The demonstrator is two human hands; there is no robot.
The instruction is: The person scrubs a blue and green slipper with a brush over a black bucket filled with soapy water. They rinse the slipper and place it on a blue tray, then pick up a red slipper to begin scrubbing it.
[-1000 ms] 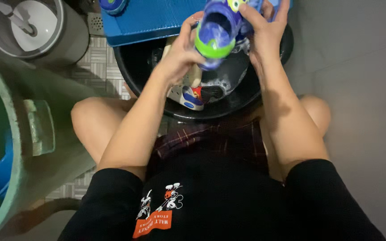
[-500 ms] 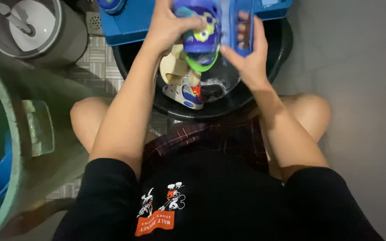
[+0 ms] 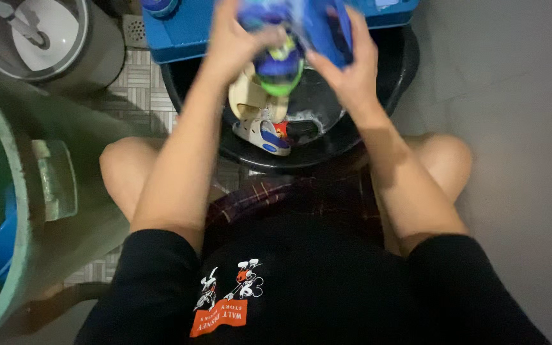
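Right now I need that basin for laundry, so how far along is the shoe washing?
Done: one blue shoe seems set aside on the blue board. In hand: the left hand grips a purple and green shoe over the black basin, while the right hand holds a blue brush against it; motion blur hides detail. Left: a beige shoe and a white and blue shoe lie in the sudsy water.

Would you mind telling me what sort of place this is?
Probably a home wash area or bathroom: tiled floor, a big green water tub, and a black basin of soapy water holding shoes.
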